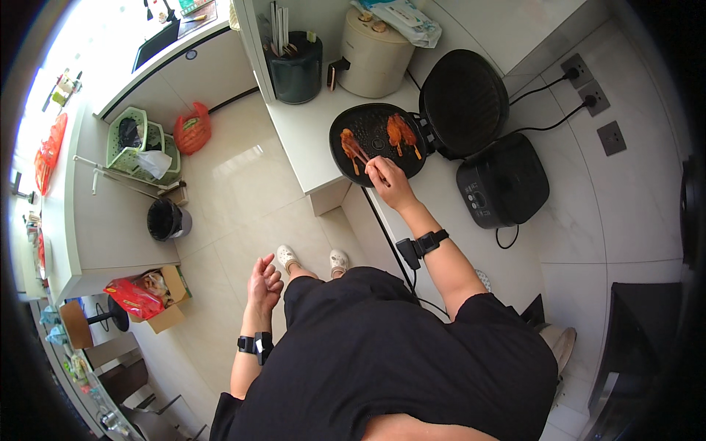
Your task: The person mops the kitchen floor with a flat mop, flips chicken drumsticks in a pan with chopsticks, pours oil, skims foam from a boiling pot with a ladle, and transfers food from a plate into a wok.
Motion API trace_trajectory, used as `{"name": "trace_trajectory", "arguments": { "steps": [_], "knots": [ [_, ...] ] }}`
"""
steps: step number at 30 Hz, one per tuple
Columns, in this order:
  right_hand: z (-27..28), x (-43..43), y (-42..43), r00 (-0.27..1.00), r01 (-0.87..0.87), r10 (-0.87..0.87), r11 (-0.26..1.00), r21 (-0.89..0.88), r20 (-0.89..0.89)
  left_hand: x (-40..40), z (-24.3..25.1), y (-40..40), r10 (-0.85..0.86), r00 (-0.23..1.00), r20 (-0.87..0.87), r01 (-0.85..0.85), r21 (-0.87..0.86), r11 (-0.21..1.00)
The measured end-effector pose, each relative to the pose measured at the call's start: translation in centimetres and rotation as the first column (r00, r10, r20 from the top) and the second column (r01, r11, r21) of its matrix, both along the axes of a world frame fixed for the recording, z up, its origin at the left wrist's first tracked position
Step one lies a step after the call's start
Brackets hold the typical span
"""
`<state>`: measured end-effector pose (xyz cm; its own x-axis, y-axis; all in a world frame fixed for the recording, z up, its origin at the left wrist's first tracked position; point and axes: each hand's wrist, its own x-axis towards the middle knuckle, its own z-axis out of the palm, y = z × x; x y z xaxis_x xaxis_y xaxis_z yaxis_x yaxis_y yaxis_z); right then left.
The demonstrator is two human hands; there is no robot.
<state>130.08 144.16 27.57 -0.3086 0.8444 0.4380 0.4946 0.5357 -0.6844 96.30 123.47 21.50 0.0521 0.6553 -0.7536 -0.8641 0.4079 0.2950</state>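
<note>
My right hand (389, 179) grips a pair of chopsticks (361, 155) over the black lower plate (375, 118) of an electric griddle. Their tips touch a reddish-brown piece of meat on a stick (347, 138) at the plate's left side. Two more such skewered pieces (401, 130) lie close together on the right of the plate. The griddle's round ribbed lid (464, 102) stands raised on its hinge. My left hand (265, 282) hangs beside my body over the floor, holding nothing, its fingers loosely curled.
Behind the griddle stand a cream air fryer (375, 55) and a dark green utensil holder (295, 69). A black rice cooker (503, 181) sits to the right. Cords run to wall sockets (584, 82). On the floor are a waste bin (168, 219) and an open cardboard box (175, 286).
</note>
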Motion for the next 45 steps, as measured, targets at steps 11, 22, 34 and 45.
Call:
{"name": "trace_trajectory", "arguments": {
  "steps": [11,22,34,45],
  "knots": [
    [1.7,3.5,-2.5,0.973,-0.156,0.158,0.987,-0.026,0.169,-0.3,-1.1,0.1,0.0,1.0,0.023,0.0,0.006,1.0],
    [1.1,4.1,-4.0,0.96,-0.169,0.164,0.986,0.001,0.228,0.6,-0.7,1.1,-0.016,1.0,0.023,0.016,-0.002,1.0],
    [-2.4,-1.8,1.6,0.939,0.143,-0.168,0.984,0.106,0.3,-0.2,-0.3,0.6,0.035,0.999,-0.003,-0.035,-0.018,0.999],
    [-0.7,-1.0,1.3,0.933,0.35,-0.35,0.937,0.016,0.083,-2.8,-0.9,0.6,0.056,0.998,0.026,-0.056,-0.007,0.998]
  ]
}}
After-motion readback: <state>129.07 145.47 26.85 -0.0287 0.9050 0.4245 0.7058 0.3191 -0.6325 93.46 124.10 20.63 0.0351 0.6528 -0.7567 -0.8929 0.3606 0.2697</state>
